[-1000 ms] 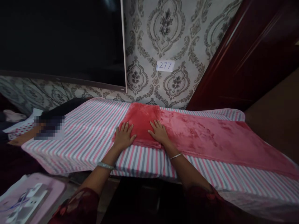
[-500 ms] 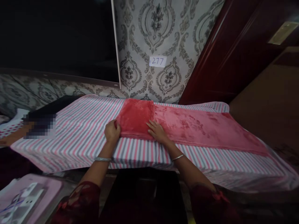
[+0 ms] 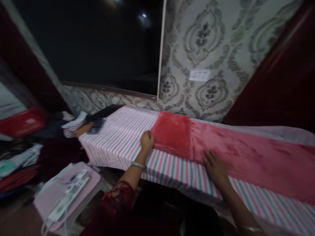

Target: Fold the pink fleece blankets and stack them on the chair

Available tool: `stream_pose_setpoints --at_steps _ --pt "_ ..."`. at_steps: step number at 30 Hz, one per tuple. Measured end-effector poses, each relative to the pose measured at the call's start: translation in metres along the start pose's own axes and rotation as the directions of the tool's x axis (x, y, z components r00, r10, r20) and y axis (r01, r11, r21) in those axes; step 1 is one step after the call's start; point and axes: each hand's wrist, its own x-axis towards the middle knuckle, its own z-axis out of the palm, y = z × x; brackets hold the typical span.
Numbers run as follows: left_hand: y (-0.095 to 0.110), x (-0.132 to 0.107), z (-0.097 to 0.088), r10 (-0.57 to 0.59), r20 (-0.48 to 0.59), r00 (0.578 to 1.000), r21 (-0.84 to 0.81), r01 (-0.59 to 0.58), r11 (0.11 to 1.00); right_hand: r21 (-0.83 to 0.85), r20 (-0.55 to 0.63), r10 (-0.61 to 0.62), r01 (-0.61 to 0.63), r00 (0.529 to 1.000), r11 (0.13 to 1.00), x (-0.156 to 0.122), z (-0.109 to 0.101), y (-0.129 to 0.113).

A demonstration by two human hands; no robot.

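A long pink-red plush cloth [image 3: 246, 154] lies along a table covered with a pink, grey and white striped sheet [image 3: 123, 137]. Its left end is folded over into a darker red square [image 3: 173, 134]. My left hand [image 3: 147, 141] is closed on the left edge of that folded part. My right hand [image 3: 216, 168] rests flat, fingers spread, on the near edge of the single layer, to the right of the fold.
A dark screen [image 3: 98, 42] and patterned wallpaper with a paper label reading 277 [image 3: 199, 75] stand behind the table. A pink stool holding a white power strip [image 3: 66, 193] sits low on the left. Piled clothes [image 3: 22, 154] lie at far left.
My right hand has slid rightward off the folded part onto the single layer. My left hand, flat a second ago, stays closed on the fold's left edge. The view has swung left.
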Motion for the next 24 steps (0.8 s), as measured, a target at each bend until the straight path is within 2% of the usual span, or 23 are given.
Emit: stream_pose_setpoints --at_steps 5,8,10,14,17,20,22,24 --pt "-0.012 -0.002 0.004 0.025 -0.046 0.999 -0.003 -0.025 1.0 -0.076 -0.023 -0.102 0.1 0.995 0.992 -0.006 0.026 0.024" --pt "-0.019 -0.002 0.002 0.036 -0.056 0.998 -0.004 -0.036 0.999 -0.077 -0.061 -0.135 0.13 0.989 0.989 -0.006 0.031 0.028" --pt "-0.029 0.003 -0.006 0.048 -0.06 0.997 0.016 -0.047 0.999 -0.063 -0.078 -0.129 0.124 0.989 0.99 -0.005 0.031 0.028" --pt "-0.059 0.018 -0.039 0.076 -0.043 0.996 0.101 -0.072 0.992 -0.021 -0.108 -0.084 0.082 0.991 0.996 -0.004 0.019 0.017" --pt "-0.084 0.035 -0.061 0.084 0.049 0.995 0.164 -0.091 0.982 -0.045 -0.138 -0.023 0.017 0.99 0.999 -0.004 0.002 -0.001" --pt "-0.101 0.054 -0.064 0.0 0.247 0.969 0.409 -0.104 0.907 -0.112 -0.103 0.049 -0.06 0.993 0.992 -0.003 -0.011 -0.011" --pt "-0.106 0.064 -0.061 -0.006 0.272 0.962 0.466 -0.126 0.876 -0.169 -0.074 0.116 -0.128 0.99 0.977 -0.003 -0.015 -0.012" --pt "-0.108 0.068 -0.06 0.061 0.25 0.966 0.462 -0.175 0.87 -0.187 -0.064 0.172 -0.181 0.983 0.965 -0.004 -0.018 -0.011"
